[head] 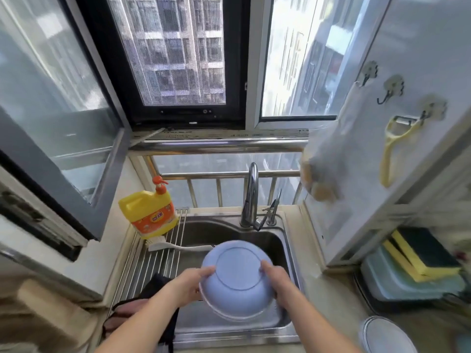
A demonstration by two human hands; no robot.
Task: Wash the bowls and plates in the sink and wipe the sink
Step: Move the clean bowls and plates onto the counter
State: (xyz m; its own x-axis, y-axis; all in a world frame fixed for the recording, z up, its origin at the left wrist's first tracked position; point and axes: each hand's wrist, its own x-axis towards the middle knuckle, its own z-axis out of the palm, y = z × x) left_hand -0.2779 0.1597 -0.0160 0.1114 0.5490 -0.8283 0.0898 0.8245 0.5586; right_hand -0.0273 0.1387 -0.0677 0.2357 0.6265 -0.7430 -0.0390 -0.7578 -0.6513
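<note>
A pale blue bowl (pixel 235 271) is held upside down over the steel sink (pixel 277 240), its base ring facing me. My left hand (pixel 190 284) grips its left rim, fingers curled over the edge. On the opposite rim, my right hand (pixel 276 280) holds it the same way. A second rim shows just under the blue bowl (pixel 229 315); whether it is another dish is unclear. The faucet (pixel 251 197) stands behind the sink with no water visibly running.
A yellow detergent bottle (pixel 149 212) and a white brush (pixel 178 247) sit on the roll-up rack (pixel 153 261) left of the sink, with a dark cloth (pixel 155 286) nearer me. Sponges (pixel 420 253) lie on a box at the right. A white dish (pixel 384 335) sits at bottom right.
</note>
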